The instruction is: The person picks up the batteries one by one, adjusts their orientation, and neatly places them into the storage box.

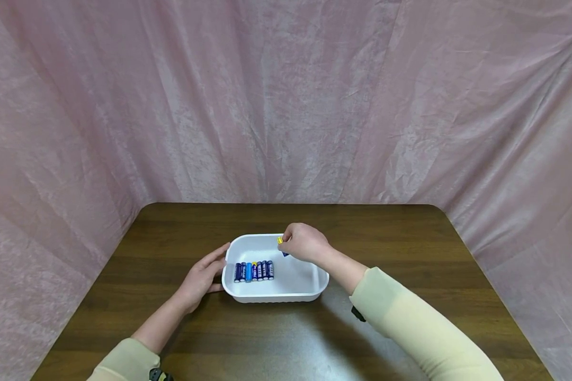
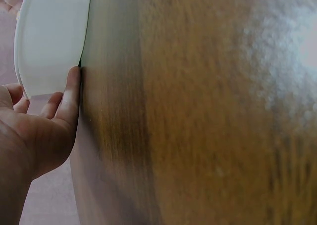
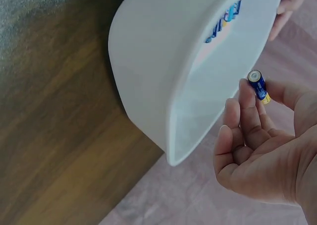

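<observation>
A white plastic tray (image 1: 295,288) stands on the table. Inside it, toward the left, several batteries (image 1: 259,271) lie side by side in a row, mostly dark blue, with one light blue battery (image 1: 249,272) among them. My right hand (image 1: 306,243) is over the tray's far side, pinching a dark blue battery with a yellow end (image 3: 259,86) between thumb and fingertips. At the tray's left end, my left hand (image 1: 202,278) rests spread against the outer wall, its fingers (image 2: 73,91) fairly straight and touching the wall low down.
The brown wooden table (image 1: 181,222) extends around the tray on every side. A pink velvet curtain (image 1: 286,106) hangs behind the table and along both sides. Dark wrist devices show at both sleeves, including one under the right sleeve (image 1: 400,317).
</observation>
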`<state>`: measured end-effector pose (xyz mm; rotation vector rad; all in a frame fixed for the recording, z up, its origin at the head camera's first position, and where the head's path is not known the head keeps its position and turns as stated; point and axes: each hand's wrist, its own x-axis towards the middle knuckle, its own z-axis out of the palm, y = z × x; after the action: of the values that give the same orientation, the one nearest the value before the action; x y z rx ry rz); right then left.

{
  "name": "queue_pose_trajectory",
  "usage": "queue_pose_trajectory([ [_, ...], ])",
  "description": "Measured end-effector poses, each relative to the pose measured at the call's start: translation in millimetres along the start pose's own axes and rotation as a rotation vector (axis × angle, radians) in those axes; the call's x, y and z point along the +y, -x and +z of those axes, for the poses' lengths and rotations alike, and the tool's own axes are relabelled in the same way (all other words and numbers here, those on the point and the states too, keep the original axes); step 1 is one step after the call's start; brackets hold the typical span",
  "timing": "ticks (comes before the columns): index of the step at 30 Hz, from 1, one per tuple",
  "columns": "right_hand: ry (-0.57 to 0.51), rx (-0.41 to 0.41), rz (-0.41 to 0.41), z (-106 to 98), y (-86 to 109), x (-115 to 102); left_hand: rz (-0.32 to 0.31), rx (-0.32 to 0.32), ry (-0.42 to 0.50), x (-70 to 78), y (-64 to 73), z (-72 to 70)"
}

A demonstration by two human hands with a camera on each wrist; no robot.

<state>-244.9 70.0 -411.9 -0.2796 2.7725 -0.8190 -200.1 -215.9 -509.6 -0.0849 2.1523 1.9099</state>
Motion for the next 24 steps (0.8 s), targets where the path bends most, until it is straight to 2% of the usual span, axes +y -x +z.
queue_pose_trajectory([
  [13,0.087,-0.082,0.077,24.3,-11.0,-0.5,-0.015,0.006,-0.004,-1.5,-0.8,-0.4],
  [24,0.097,-0.114,0.066,37.8,-16.4,3.9,-0.022,-0.003,-0.015,0.8,-1.4,-1.2],
])
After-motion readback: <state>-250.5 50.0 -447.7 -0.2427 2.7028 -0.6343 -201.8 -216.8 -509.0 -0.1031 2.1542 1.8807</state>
